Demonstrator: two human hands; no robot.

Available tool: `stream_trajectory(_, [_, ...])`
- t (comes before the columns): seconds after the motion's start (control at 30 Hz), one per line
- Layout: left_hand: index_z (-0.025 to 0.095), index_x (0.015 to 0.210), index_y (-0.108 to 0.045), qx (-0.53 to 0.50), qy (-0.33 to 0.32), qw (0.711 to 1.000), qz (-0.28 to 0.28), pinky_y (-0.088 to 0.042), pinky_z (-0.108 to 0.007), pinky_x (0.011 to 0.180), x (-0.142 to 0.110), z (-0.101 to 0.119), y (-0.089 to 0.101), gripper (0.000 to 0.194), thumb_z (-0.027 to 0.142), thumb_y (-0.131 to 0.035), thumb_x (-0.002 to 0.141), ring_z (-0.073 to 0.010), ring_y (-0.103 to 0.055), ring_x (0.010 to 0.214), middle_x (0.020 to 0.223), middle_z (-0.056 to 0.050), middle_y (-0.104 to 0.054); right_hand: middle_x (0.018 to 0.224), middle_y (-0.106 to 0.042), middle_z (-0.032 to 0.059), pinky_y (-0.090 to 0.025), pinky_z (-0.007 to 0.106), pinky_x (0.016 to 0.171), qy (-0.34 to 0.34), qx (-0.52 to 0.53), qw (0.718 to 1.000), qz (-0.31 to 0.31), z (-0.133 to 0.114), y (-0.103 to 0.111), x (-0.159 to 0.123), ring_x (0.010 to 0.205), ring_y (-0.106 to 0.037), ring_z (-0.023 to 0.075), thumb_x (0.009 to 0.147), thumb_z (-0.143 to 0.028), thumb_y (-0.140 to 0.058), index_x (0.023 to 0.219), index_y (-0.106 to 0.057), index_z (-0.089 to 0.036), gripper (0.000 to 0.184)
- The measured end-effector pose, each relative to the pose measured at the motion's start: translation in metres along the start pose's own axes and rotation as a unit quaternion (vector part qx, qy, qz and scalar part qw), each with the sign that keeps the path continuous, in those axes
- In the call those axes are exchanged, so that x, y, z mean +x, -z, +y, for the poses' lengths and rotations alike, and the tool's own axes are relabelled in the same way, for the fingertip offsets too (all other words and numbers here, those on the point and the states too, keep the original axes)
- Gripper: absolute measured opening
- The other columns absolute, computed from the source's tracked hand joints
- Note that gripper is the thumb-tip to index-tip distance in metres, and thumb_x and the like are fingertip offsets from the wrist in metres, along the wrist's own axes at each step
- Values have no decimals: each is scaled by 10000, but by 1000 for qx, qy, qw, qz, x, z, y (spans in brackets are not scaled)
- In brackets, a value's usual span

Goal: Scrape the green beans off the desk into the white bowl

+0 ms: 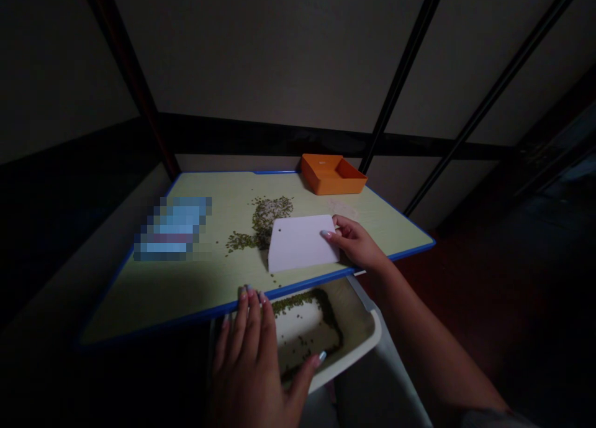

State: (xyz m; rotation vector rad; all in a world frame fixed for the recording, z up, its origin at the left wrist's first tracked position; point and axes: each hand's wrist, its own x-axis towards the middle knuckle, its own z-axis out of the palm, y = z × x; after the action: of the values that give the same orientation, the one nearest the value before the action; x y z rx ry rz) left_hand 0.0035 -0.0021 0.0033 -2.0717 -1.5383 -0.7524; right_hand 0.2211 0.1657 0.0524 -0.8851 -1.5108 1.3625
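Observation:
My right hand (356, 241) grips a flat white card (302, 245) at its right edge, thumb on top. The card has a small hole near its upper left corner and stands tilted on the table, beside a pile of small green beans (265, 220) mixed with pale grains. My left hand (256, 359) is open, its fingers stretched to the table's blue front edge. Its thumb reaches over a white tub (367, 341) below that edge. More green beans (333, 322) lie along the tub's inner sides and bottom; my left hand hides the tub's left part.
An orange open box (335, 176) stands at the back right of the pale yellow table (209, 285). Nearby is a faint pale patch (342, 207). A blurred-out light blue item (174, 229) lies on the left. A panelled wall (265, 55) rises behind the table.

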Motion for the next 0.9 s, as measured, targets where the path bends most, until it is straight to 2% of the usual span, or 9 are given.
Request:
stream_trajectory(0.33, [-55,1334,-494,-15,4,1000,-3,-334,-491,1053,0,0,2,816,635,-395,910,-397,-456,1350,1424,-313,-521,588,-576,-69,-343,200,472,-6,-3,1000,-15,-1,-1,0,487,-477,87,702,-534,-820,794,-520,-208,452])
stream_trajectory(0.67, [-43,1341,-485,-17,13,1000,-8,-347,-495,1056,3,1,3,795,621,-391,916,-393,-464,1348,1427,-310,-521,561,-537,-71,-295,199,445,-12,-18,999,-31,-5,-2,-1,464,-437,79,705,-556,-807,760,-504,-208,464])
stream_trajectory(0.9, [-39,1345,-482,-21,11,1000,-12,-348,-503,1054,1,1,3,796,626,-386,917,-398,-445,1364,1429,-318,-512,539,-483,-80,-258,201,431,-24,-27,999,-26,-5,-1,-1,453,-386,66,658,-589,-827,720,-495,-204,512])
